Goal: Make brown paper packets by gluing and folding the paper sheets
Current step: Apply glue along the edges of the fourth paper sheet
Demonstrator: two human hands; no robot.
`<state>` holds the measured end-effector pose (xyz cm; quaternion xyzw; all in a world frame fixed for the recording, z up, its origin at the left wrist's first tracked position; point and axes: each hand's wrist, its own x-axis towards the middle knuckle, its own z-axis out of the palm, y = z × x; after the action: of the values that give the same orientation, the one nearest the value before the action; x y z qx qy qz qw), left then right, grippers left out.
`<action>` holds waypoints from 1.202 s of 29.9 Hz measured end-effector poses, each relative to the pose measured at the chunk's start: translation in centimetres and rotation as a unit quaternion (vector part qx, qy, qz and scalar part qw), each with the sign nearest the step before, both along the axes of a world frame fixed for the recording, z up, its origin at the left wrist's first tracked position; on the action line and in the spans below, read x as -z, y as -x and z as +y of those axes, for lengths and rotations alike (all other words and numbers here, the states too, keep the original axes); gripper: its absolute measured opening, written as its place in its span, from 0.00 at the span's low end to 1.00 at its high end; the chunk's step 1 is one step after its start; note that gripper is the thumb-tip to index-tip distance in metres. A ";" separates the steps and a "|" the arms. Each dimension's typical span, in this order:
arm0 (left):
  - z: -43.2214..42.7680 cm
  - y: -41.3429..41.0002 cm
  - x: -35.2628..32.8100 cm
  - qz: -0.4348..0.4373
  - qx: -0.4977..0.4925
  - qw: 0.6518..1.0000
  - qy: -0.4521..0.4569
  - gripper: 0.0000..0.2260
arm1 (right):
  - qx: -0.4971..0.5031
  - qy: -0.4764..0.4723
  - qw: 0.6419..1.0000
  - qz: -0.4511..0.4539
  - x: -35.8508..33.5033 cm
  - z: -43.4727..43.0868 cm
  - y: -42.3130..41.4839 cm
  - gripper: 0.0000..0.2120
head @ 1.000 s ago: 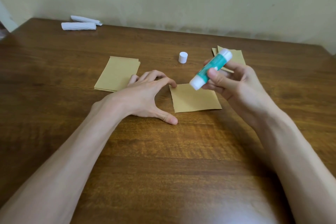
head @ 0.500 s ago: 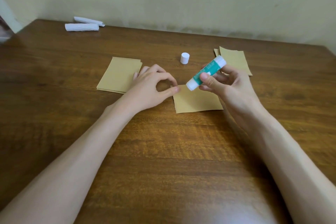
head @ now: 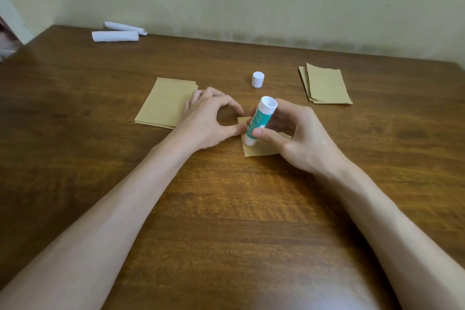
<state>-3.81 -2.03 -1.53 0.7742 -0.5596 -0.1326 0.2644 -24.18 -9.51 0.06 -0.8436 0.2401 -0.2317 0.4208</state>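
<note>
1. At the middle of the wooden table (head: 226, 221), a single brown paper sheet (head: 260, 151) is lying flat, and both hands are sitting over it.
2. Right hand (head: 304, 141) is gripping the green and white glue stick (head: 260, 118), thumb across the front and fingers curling round the back. It's leaning a bit, with the lower white end sitting on the sheet near its left edge.
3. Left hand (head: 208, 121) is arching over the table. Its thumb and forefinger tips are coming down on the sheet's left edge, looking more like pinning than pinching, and the other fingers are resting toward the stack beside it.
4. That stack of brown sheets (head: 163, 106) is lying just left of the left hand, and another small pile (head: 327, 86) is sitting well off to the right.
5. Glue's white cap (head: 258, 79) is standing upright just beyond the hands.
6. Two white rolled papers (head: 115, 35) are lying at the far left corner by the wall.
</note>
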 end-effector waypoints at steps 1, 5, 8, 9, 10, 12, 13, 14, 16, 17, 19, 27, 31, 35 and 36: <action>0.0 0.0 -0.1 0.001 0.000 1.000 -0.004 0.15 | 0.002 0.007 1.000 0.003 0.1 0.0 -0.1 0.11; 0.1 0.1 -0.3 0.008 0.002 1.000 -0.010 0.12 | 0.021 0.046 0.999 0.001 0.6 0.2 -0.5 0.12; 0.1 0.2 -0.6 0.009 0.000 1.000 -0.016 0.13 | 0.033 0.059 0.998 0.005 0.3 0.4 -0.9 0.16; 0.1 0.3 -0.7 0.011 0.000 1.000 -0.018 0.13 | 0.032 0.061 0.998 0.009 0.2 0.3 -0.9 0.16; 0.1 0.3 -0.8 0.014 0.000 1.000 -0.020 0.14 | 0.028 0.063 0.998 0.015 0.1 0.3 -0.9 0.16; 0.1 0.4 -0.8 0.021 0.001 1.000 -0.020 0.15 | 0.008 0.066 0.997 0.028 -0.1 0.0 -0.8 0.14; 0.0 0.3 -0.7 0.023 0.001 1.000 -0.020 0.16 | -0.001 0.067 0.997 0.035 -0.2 -0.1 -0.7 0.13; 0.0 0.2 -0.6 0.023 0.000 1.000 -0.020 0.17 | -0.008 0.066 0.997 0.042 -0.3 -0.2 -0.7 0.13; -0.1 0.0 -0.5 0.019 -0.001 1.000 -0.022 0.21 | -0.017 0.060 0.997 0.052 -0.5 -0.1 -0.6 0.14; -0.2 0.0 -0.4 0.012 -0.001 1.000 -0.024 0.24 | -0.020 0.058 0.997 0.053 -0.6 -0.1 -0.5 0.14; -0.2 -0.1 -0.2 -0.007 0.000 1.000 -0.030 0.31 | -0.028 0.053 0.997 0.051 -0.6 -0.1 -0.3 0.14; -0.7 -0.5 -0.2 -0.003 0.025 0.996 -0.090 0.37 | -0.047 0.025 0.998 0.042 -0.6 0.1 0.2 0.14; -0.8 -0.6 -0.1 0.006 0.028 0.995 -0.093 0.38 | -0.065 0.029 0.997 0.040 -0.8 0.1 0.4 0.14; -0.8 -0.6 0.0 0.007 0.029 0.996 -0.088 0.38 | -0.078 0.031 0.996 0.042 -0.9 0.1 0.6 0.15; -0.8 -0.6 0.0 0.010 0.031 0.996 -0.084 0.38 | -0.079 0.024 0.996 0.041 -0.9 0.1 0.6 0.15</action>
<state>-3.19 -2.79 -1.56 0.7747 -0.5674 -0.1947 0.1998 -24.78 -9.40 0.94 -0.8787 0.1844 -0.1687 0.4068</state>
